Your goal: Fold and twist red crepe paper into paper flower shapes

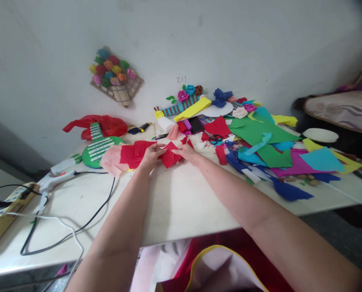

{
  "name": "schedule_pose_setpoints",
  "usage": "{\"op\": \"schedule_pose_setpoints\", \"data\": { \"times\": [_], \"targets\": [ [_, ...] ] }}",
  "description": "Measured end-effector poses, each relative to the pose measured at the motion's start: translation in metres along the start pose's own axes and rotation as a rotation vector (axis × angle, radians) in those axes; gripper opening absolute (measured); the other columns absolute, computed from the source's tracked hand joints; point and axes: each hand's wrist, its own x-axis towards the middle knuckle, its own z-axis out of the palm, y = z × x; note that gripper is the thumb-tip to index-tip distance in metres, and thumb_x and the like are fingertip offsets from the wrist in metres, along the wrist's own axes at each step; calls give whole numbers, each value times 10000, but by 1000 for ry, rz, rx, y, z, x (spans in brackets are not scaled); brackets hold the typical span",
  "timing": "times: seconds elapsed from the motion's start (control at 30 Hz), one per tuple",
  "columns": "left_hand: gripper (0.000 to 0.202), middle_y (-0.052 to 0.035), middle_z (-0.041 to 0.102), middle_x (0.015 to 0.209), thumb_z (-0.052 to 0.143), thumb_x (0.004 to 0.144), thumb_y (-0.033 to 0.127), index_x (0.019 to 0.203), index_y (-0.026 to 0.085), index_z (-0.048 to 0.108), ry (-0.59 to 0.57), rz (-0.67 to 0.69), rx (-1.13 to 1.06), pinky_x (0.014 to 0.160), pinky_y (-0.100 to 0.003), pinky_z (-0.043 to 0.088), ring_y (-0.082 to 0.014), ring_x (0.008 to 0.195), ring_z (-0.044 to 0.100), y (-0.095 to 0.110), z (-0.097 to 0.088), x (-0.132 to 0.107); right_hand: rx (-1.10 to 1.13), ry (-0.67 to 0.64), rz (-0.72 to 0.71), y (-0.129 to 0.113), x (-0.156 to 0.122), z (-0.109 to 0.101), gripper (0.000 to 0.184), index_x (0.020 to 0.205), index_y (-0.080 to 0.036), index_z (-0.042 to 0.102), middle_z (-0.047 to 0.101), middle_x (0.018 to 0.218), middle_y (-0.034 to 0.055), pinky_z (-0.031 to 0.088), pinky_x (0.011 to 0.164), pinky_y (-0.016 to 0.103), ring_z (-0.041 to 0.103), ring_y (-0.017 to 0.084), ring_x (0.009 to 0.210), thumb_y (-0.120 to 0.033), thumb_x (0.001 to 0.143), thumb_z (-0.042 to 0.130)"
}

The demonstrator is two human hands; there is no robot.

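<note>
Between my two hands, just above the table, is a small red paper square (169,155) turned on its corner. My left hand (153,155) pinches its left side with thumb and fingers. On the other side, my right hand (185,154) grips the upper right edge, thumb on top. Larger red crepe paper (134,154) lies left of my left hand, partly over a pale pink sheet (112,159). Black-handled scissors (215,139) rest beyond my right hand, near a red strip (220,155) and more red paper (218,126).
Heaped coloured paper (266,142) covers the table's right side. At the left lie a glue gun (57,179), its black cable, a power strip (12,207) and a green guitar-shaped craft (100,151). Pliers (140,128) lie at the back. A paper-flower decoration (115,77) hangs on the wall.
</note>
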Motion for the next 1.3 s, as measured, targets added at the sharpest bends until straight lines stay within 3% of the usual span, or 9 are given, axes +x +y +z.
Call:
{"op": "schedule_pose_setpoints", "data": {
  "times": [0.2, 0.43, 0.63, 0.8, 0.93, 1.07, 1.3],
  "targets": [
    [451, 13, 625, 595, 793, 479, 290, 847, 141, 579, -48, -48, -18, 507, -214, 441, -112, 519, 578, -1, 2, 0, 23, 129, -12, -5, -1, 2, 166, 590, -161, 520, 532, 440, -39, 361, 351, 203, 473, 93, 370, -227, 710, 614],
    [465, -5, 656, 664, 796, 482, 271, 863, 142, 562, -56, -27, 3, 514, -219, 469, -118, 548, 602, -1, 3, -1, 70, 136, -102, -2, 0, 1, 152, 631, -157, 546, 561, 522, -22, 382, 451, 223, 501, 107, 461, -278, 711, 593],
    [446, -2, 643, 634, 799, 483, 298, 833, 137, 574, -72, -66, 24, 486, -217, 458, -114, 521, 583, -2, 2, 0, 9, 218, -157, 4, 6, -1, 174, 583, -153, 520, 514, 514, -40, 356, 504, 217, 451, 87, 488, -275, 685, 591],
    [395, 22, 596, 563, 801, 475, 331, 692, 139, 531, -36, -93, 20, 461, -198, 437, -90, 480, 547, -3, 2, -1, 35, 181, -189, 5, 7, -1, 245, 571, -161, 491, 482, 499, -47, 364, 516, 219, 445, 93, 511, -357, 668, 602],
    [411, 25, 584, 560, 796, 476, 366, 696, 138, 535, -44, -95, 34, 462, -197, 432, -84, 475, 535, -2, 3, -2, 18, 187, -223, 6, 7, -2, 301, 537, -171, 433, 410, 466, -65, 332, 483, 207, 387, 77, 477, -392, 651, 603],
    [408, 22, 585, 565, 788, 487, 385, 700, 133, 546, -49, -72, 20, 468, -199, 427, -83, 478, 533, -2, 3, -1, 25, 173, -224, 6, 6, -3, 291, 561, -166, 465, 438, 485, -57, 349, 500, 211, 412, 83, 496, -406, 653, 601],
    [427, 17, 589, 563, 792, 469, 392, 705, 137, 544, -25, -83, 11, 445, -202, 409, -90, 467, 528, -5, 2, 0, 22, 165, -165, 5, 7, -1, 168, 611, -154, 518, 498, 532, -47, 367, 536, 219, 453, 91, 521, -304, 660, 575]
  ]
}}
